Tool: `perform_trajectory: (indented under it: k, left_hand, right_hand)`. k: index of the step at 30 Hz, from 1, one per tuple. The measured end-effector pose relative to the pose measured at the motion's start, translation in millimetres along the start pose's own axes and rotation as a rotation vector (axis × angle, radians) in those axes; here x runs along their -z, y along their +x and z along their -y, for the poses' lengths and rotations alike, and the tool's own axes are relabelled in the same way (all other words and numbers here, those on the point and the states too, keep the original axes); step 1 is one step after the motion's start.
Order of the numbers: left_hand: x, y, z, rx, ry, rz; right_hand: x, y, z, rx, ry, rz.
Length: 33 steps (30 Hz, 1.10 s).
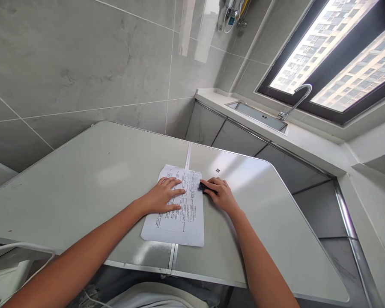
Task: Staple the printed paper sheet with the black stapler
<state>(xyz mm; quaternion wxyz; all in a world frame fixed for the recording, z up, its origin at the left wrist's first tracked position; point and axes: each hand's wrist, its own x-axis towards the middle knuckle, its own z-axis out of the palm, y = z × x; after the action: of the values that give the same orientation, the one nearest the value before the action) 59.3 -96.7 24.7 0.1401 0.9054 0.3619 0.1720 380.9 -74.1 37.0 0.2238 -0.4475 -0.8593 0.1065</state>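
Sheets of printed paper (186, 231) lie on the pale folding table, across its middle seam. My left hand (165, 194) rests flat on the left part of the paper with its fingers spread. At the paper's right edge, my right hand (219, 192) is closed around a small black object (201, 186), which looks like a stapler. The black object's front end meets the edge of the paper. Most of it is hidden under my right fingers.
The folding table (67, 179) has a small dark mark right of the seam. Beyond it stand a counter with a sink (259, 115) and a curved faucet (295, 102), below a window. A white cable (22, 244) runs at the lower left.
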Motion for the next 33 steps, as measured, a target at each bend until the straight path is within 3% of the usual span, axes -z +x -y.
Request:
perform_trajectory:
  k: [6, 13, 21, 26, 30, 33]
  left_hand:
    - [2.6, 0, -3, 0.009, 0.002, 0.006]
    - [3.6, -1, -4, 0.016, 0.043, 0.025]
    - [4.4, -1, -2, 0.024, 0.037, 0.013]
    - [6.9, -1, -3, 0.033, 0.044, 0.027]
    - [7.7, -1, -4, 0.041, 0.054, 0.063]
    - [8.2, 0, -3, 0.033, 0.038, 0.065]
  right_hand:
    - [0, 1, 6, -0.044, -0.019, 0.008]
    - [6, 6, 20, -0.099, -0.144, 0.110]
    - [0, 12, 35, -0.118, -0.289, 0.156]
    - [5, 1, 22, -0.080, -0.196, 0.115]
    - [17, -10, -6, -0.255, -0.127, 0.086]
    - [24, -13, -19, -0.494, -0.186, -0.077]
